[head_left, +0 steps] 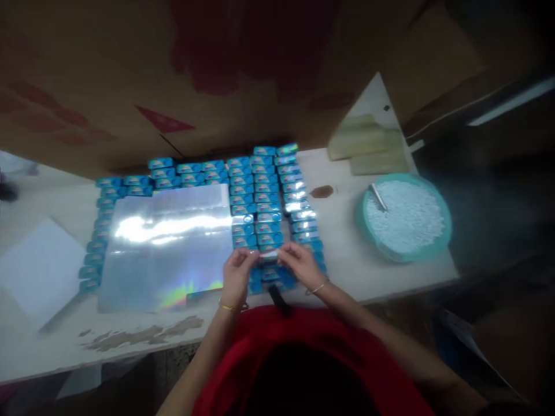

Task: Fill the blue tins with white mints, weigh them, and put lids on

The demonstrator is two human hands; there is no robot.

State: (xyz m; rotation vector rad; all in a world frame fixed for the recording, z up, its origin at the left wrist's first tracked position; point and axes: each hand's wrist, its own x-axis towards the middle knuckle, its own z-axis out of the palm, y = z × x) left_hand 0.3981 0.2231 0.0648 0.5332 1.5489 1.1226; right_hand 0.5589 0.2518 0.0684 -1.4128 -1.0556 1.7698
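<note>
My left hand (237, 273) and my right hand (300, 264) meet above the near edge of the table, fingers pinched on a small pale strip or packet (269, 255) held between them. Beneath them lie rows of small blue boxes (269, 196). A shiny clear plastic sheet (167, 245) covers the boxes left of my left hand. Each wrist wears a thin gold bangle. The picture is blurred, so the held piece is hard to name.
A teal round basin (405, 219) of white granules with a metal scoop (378, 197) stands at the right. Pale blocks (368, 144) lie behind it. A large brown cardboard wall (173, 75) rises at the back. White paper (39, 268) lies at the left.
</note>
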